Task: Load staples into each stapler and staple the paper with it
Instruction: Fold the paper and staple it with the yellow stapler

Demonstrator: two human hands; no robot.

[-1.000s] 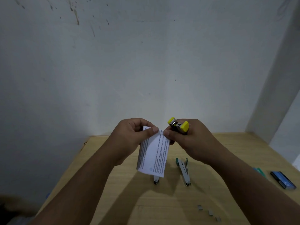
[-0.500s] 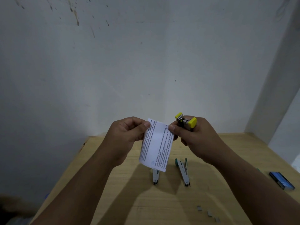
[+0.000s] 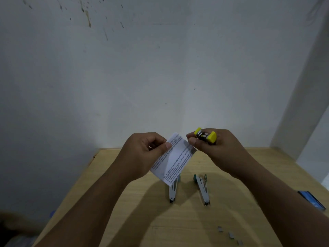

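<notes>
L hand (image 3: 142, 154) pinches printed paper slip (image 3: 173, 157); R hand (image 3: 213, 148) grips yellow stapler (image 3: 206, 136); two staplers (image 3: 202, 188) lie on wooden table (image 3: 178, 225).

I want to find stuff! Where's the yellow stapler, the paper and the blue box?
yellow stapler (image 3: 211, 137): head view, its yellow end.
paper (image 3: 175, 158): head view, middle of the sheet.
blue box (image 3: 312, 200): head view, its top face.

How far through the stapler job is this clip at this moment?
Midway, at a guess. The right hand grips the yellow stapler; the left hand pinches the printed paper, held up between the hands and not in the stapler's mouth. Two steel staplers lie opened out on the table, with loose staple strips nearby. Whether any has stapled the paper cannot be seen.
</notes>
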